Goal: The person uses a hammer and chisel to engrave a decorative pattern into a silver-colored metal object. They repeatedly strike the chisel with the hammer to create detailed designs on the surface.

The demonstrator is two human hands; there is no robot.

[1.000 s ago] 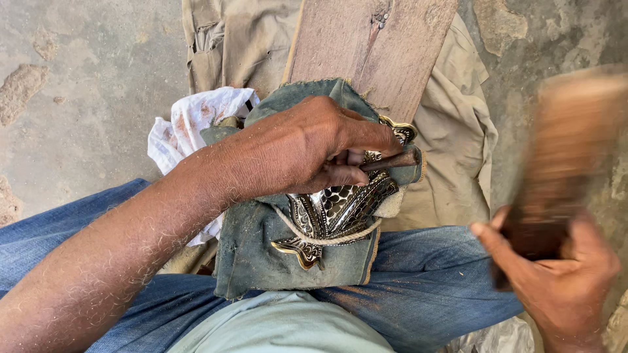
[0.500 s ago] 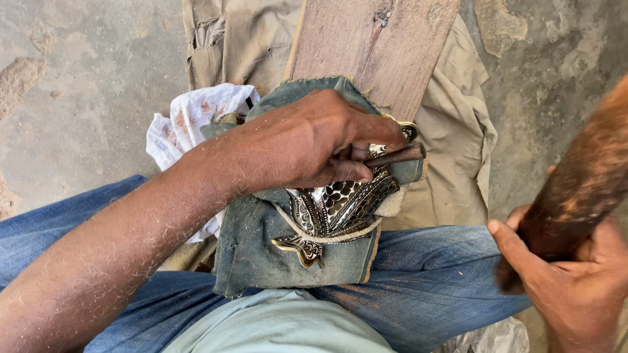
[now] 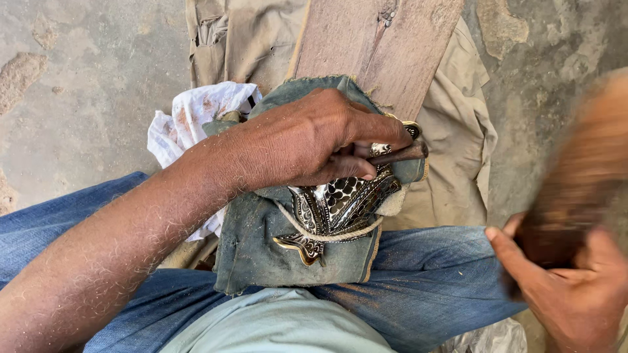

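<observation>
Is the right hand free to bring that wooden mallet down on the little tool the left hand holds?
Probably yes. The right hand grips the mallet raised off to the side, and nothing lies between it and the tool, whose end pokes out past the left hand.

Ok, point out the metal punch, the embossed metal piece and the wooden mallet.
metal punch (image 3: 400, 155), head view, exposed shaft beyond the fingers.
embossed metal piece (image 3: 340, 202), head view, scaled middle section.
wooden mallet (image 3: 575, 176), head view, blurred head.

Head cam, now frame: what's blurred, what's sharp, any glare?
Head view: the brown wooden mallet in the right hand is smeared by motion blur; the left hand and the embossed silvery metal piece are sharp, with small highlights on the metal; lighting is soft, shadows faint.
</observation>
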